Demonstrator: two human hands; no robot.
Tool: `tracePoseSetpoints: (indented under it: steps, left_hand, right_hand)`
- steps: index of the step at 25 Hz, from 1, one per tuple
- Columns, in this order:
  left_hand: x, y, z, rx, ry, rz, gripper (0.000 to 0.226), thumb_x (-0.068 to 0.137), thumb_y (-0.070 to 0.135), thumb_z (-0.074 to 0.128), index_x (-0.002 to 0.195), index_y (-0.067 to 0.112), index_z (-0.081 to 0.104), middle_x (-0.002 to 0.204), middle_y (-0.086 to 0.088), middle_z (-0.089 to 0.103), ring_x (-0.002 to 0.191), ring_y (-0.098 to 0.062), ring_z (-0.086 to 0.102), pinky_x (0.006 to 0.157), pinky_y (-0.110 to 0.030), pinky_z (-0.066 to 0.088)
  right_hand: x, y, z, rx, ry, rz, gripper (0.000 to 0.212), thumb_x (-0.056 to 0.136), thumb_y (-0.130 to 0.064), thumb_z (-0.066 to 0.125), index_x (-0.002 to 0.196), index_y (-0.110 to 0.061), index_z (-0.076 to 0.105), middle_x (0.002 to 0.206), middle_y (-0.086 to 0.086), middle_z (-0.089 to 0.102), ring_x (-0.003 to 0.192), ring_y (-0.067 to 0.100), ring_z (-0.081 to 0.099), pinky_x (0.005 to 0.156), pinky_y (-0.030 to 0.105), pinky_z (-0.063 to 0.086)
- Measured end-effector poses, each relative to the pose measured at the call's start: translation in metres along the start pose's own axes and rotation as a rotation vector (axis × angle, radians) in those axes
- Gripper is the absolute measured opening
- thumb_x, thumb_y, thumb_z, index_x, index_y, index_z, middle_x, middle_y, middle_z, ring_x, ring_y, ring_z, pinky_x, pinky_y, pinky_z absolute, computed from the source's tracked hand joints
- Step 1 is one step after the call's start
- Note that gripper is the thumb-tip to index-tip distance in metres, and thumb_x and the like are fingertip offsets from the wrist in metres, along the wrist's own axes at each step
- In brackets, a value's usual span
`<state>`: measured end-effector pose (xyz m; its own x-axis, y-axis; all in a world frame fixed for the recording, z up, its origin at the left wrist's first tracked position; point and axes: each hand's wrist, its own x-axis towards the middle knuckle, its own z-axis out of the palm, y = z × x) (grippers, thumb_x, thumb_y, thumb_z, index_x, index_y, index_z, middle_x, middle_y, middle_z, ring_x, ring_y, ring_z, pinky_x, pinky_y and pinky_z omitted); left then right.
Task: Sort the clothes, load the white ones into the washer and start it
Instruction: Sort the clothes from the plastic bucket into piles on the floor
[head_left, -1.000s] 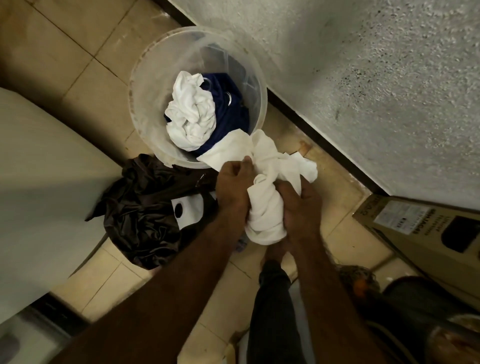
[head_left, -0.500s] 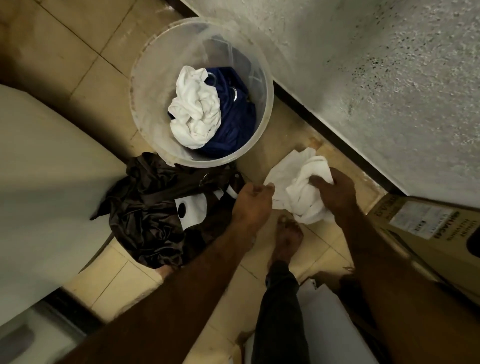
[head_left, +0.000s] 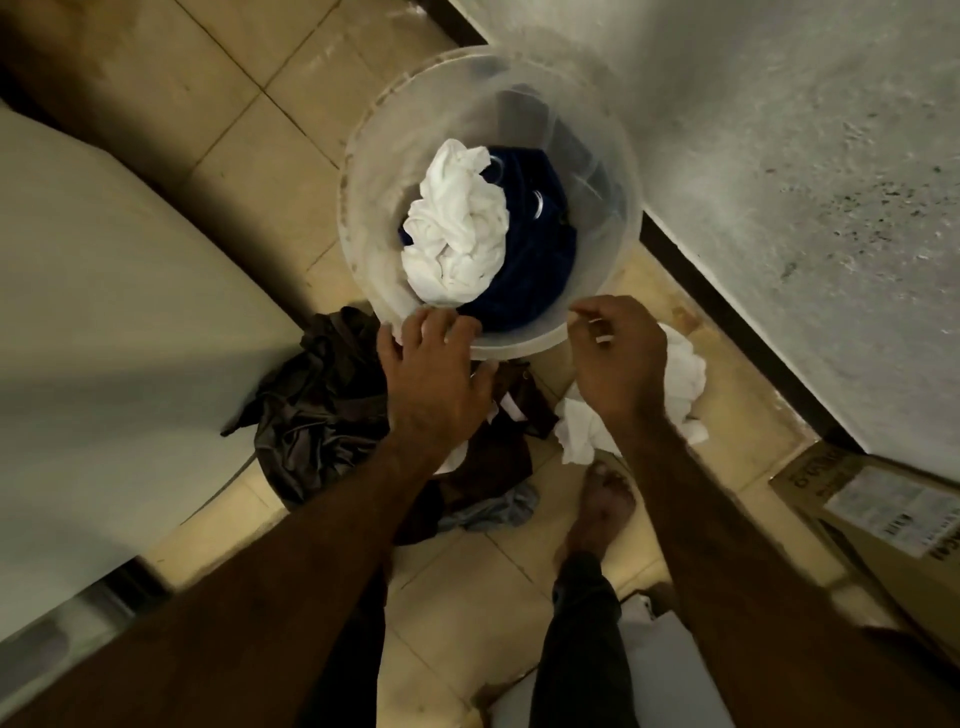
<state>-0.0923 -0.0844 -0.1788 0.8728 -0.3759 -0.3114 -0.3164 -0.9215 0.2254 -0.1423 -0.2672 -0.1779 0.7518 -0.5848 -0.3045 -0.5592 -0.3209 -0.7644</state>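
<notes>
A clear plastic bucket (head_left: 363, 171) stands on the tiled floor by the wall. Inside it lie a crumpled white garment (head_left: 457, 228) and a dark blue garment (head_left: 535, 275). My left hand (head_left: 431, 374) is at the bucket's near rim, fingers spread over its edge, holding nothing. My right hand (head_left: 618, 358) hovers empty just right of the rim, fingers loosely bent. Below my right hand a white garment (head_left: 685, 374) lies on the floor by the wall. A heap of dark brown clothes (head_left: 317, 410) sits on the floor left of it.
The washer's pale side (head_left: 104, 312) fills the left. A rough grey wall (head_left: 779, 156) runs along the right. A cardboard box (head_left: 883, 514) stands at the right edge. My bare foot (head_left: 602, 509) is on the tiles beside a small grey cloth (head_left: 498, 509).
Both hands held a white garment over the bucket's edge; my right hand set it down on the floor by the wall and let go. Both hands have since moved up to the bucket's rim.
</notes>
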Motion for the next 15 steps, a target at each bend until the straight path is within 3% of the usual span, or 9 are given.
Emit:
tracePoseSetpoints:
  steps: [3, 7, 10, 11, 13, 15]
  left_hand:
    - [0.007, -0.032, 0.015, 0.155, -0.237, 0.033, 0.073, 0.089, 0.069, 0.043, 0.146, 0.024, 0.041, 0.164, -0.011, 0.021, 0.154, -0.039, 0.0, 0.118, -0.068, 0.005]
    - [0.017, -0.046, 0.031, 0.078, -0.307, 0.135, 0.087, 0.078, 0.074, 0.048, 0.147, 0.023, 0.037, 0.166, -0.017, -0.018, 0.148, -0.048, -0.025, 0.116, -0.072, 0.005]
    - [0.019, -0.048, 0.032, 0.046, -0.315, 0.172, 0.088, 0.071, 0.067, 0.057, 0.144, 0.022, 0.039, 0.162, -0.019, -0.028, 0.144, -0.051, -0.029, 0.113, -0.075, 0.005]
    - [0.02, -0.05, 0.033, 0.04, -0.32, 0.185, 0.088, 0.068, 0.064, 0.059, 0.144, 0.023, 0.04, 0.16, -0.019, -0.031, 0.144, -0.052, -0.03, 0.113, -0.075, 0.006]
    - [0.02, -0.053, 0.037, 0.019, -0.321, 0.203, 0.09, 0.062, 0.057, 0.064, 0.142, 0.024, 0.041, 0.16, -0.018, -0.032, 0.143, -0.052, -0.031, 0.111, -0.076, 0.006]
    - [0.022, -0.058, 0.041, -0.007, -0.314, 0.214, 0.093, 0.056, 0.054, 0.069, 0.14, 0.026, 0.04, 0.162, -0.018, -0.028, 0.143, -0.051, -0.032, 0.111, -0.078, 0.004]
  right_hand:
    - [0.022, -0.015, 0.033, -0.16, -0.078, -0.148, 0.018, 0.093, -0.018, 0.066, 0.103, -0.006, 0.075, 0.108, 0.01, 0.068, 0.09, 0.021, 0.066, 0.082, 0.034, 0.054]
    - [0.068, -0.003, 0.085, -0.516, -0.542, -0.071, 0.024, 0.093, -0.02, 0.063, 0.099, -0.001, 0.076, 0.128, 0.013, 0.062, 0.117, 0.028, 0.06, 0.095, 0.037, 0.05]
    - [0.103, 0.005, 0.123, -0.653, -0.87, 0.104, 0.028, 0.095, -0.018, 0.06, 0.074, 0.0, 0.065, 0.097, 0.013, 0.067, 0.1, 0.03, 0.063, 0.079, 0.03, 0.046]
    - [0.11, 0.01, 0.137, -0.698, -0.93, 0.13, 0.028, 0.097, -0.02, 0.057, 0.075, -0.004, 0.062, 0.096, 0.014, 0.065, 0.093, 0.026, 0.061, 0.074, 0.028, 0.041]
    - [0.115, 0.024, 0.162, -0.753, -1.033, 0.121, 0.021, 0.101, -0.021, 0.053, 0.098, -0.004, 0.066, 0.112, 0.011, 0.064, 0.099, 0.024, 0.058, 0.076, 0.025, 0.038]
    - [0.115, 0.034, 0.183, -0.803, -1.095, 0.093, 0.032, 0.103, -0.019, 0.05, 0.126, -0.001, 0.063, 0.129, 0.011, 0.062, 0.12, 0.03, 0.058, 0.092, 0.027, 0.044]
